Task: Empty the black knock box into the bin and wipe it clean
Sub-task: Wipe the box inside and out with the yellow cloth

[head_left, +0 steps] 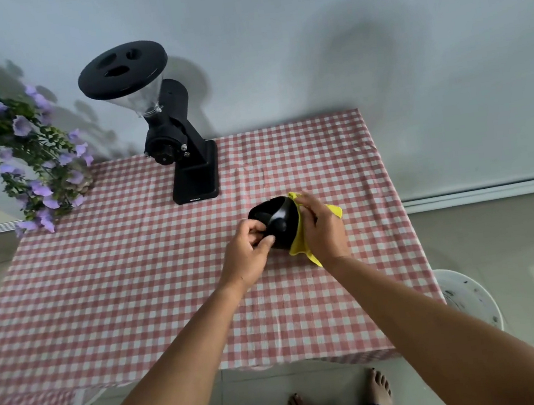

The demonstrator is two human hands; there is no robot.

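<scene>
I held the black knock box (276, 223) tipped on its side just above the gingham tablecloth (154, 283), its open mouth turned toward my left hand (248, 255). That hand was closed on the rim, thumb and fingers pinching the near edge beside the knock bar, evidently to keep the box from rolling under pressure. My right hand (321, 229) was closed over a yellow cloth (300, 242), pressing it flat against the outer wall on the side opposite the left grip. The two hands thus bore against each other through the box, which I judge was the reason for the tilt: it presented the curved wall to the cloth. I judge that emptying was already done and wiping was in hand; whether the inside was clean I could not tell, the interior being dark.

Beyond the grip, toward the wall, stood a black coffee grinder (180, 139), well apart. Farther off past my left hand hung purple flowers (16, 142). A white bin (472, 298) stood on the floor behind and outside my right forearm, below the table edge. Nothing lay near enough to obstruct the wiping.
</scene>
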